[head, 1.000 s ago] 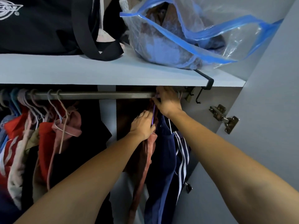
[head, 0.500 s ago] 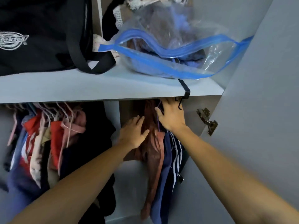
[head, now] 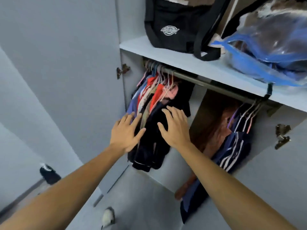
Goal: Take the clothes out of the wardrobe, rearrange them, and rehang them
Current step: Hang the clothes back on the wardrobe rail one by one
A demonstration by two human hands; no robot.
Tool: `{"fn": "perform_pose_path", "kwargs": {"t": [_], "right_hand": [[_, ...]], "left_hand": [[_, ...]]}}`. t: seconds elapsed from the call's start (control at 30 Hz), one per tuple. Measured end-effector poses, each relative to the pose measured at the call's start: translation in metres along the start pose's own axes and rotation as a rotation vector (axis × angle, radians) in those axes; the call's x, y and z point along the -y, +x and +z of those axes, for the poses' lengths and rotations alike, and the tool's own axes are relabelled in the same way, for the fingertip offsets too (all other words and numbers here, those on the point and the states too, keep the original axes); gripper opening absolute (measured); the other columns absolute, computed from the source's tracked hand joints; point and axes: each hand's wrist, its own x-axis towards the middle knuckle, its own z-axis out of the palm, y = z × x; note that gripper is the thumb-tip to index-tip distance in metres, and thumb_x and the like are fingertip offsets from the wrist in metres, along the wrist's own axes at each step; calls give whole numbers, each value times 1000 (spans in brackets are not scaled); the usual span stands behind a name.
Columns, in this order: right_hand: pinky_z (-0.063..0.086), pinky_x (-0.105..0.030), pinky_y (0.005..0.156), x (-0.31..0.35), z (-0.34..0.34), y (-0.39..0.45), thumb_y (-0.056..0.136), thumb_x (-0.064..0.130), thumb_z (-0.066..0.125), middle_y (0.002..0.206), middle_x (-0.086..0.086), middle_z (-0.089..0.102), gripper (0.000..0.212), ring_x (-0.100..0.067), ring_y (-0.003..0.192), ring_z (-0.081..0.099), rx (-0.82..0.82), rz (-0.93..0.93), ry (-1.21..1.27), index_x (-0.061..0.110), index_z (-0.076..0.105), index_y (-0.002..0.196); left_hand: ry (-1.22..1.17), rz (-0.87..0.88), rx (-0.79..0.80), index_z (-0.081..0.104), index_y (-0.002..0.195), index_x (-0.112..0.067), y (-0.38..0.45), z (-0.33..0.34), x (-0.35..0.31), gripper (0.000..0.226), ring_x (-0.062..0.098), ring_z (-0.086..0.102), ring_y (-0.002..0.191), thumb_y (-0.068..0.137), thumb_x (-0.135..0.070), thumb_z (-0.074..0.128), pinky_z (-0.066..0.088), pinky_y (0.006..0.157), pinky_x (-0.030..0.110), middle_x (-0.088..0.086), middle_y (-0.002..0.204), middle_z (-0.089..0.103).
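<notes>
A bunch of clothes (head: 152, 95) in red, pink, blue and beige hangs at the left end of the metal rail (head: 199, 82), with a black garment (head: 149, 146) in front. My left hand (head: 127, 132) and my right hand (head: 173, 128) are spread with straight fingers at either side of that black garment. Neither hand holds anything. A second, smaller group, a brown garment (head: 216, 130) and a navy striped jacket (head: 235, 146), hangs at the right end of the rail.
On the shelf (head: 182, 60) above the rail sit a black shoulder bag (head: 176, 24) and a clear blue-edged storage bag (head: 272, 47) full of fabric. Open grey wardrobe doors (head: 74, 72) stand left and right. A dark object (head: 49, 174) lies on the floor at the left.
Both hands left the right-hand clothes and hanger hook and moved over to the left bunch. The view swung left and tilted.
</notes>
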Motion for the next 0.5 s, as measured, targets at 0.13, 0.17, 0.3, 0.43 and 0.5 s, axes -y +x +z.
{"fn": "perform_pose_path", "kwargs": {"t": [0.13, 0.17, 0.3, 0.43, 0.5], "right_hand": [[30, -49, 122, 106, 16, -10, 96, 47, 59, 150, -6, 53, 57, -29, 140, 45, 39, -219, 158, 16, 55, 144], [30, -49, 121, 133, 20, -13, 96, 47, 59, 150, -6, 53, 57, -29, 139, 46, 54, -271, 199, 16, 55, 143], [25, -49, 124, 238, 40, -41, 99, 48, 54, 153, -2, 49, 58, -26, 142, 44, 155, -438, 319, 20, 49, 149], [29, -49, 123, 332, 62, -71, 100, 50, 48, 154, -1, 48, 57, -25, 141, 42, 233, -573, 421, 20, 49, 149], [30, -48, 122, 372, 71, -88, 100, 48, 51, 152, -1, 49, 55, -25, 140, 43, 262, -623, 477, 20, 51, 147]], "left_hand": [[113, -154, -52, 33, 162, -27, -105, -50, 59, 70, 32, 38, 148, 103, -65, 26, 36, 113, 47, 9, 160, 43], [123, -207, -73, 31, 162, -27, -132, -61, 72, 70, 32, 37, 149, 103, -64, 25, 35, 115, 47, 8, 161, 41], [167, -459, -116, 27, 164, -29, -237, -98, 124, 69, 30, 30, 154, 105, -65, 21, 32, 119, 47, 6, 165, 36], [213, -677, -102, 29, 163, -30, -337, -123, 171, 69, 29, 33, 152, 104, -67, 21, 33, 118, 47, 6, 164, 38], [244, -771, -90, 29, 162, -30, -382, -131, 188, 70, 28, 33, 152, 104, -68, 22, 33, 119, 47, 6, 164, 39]]}}
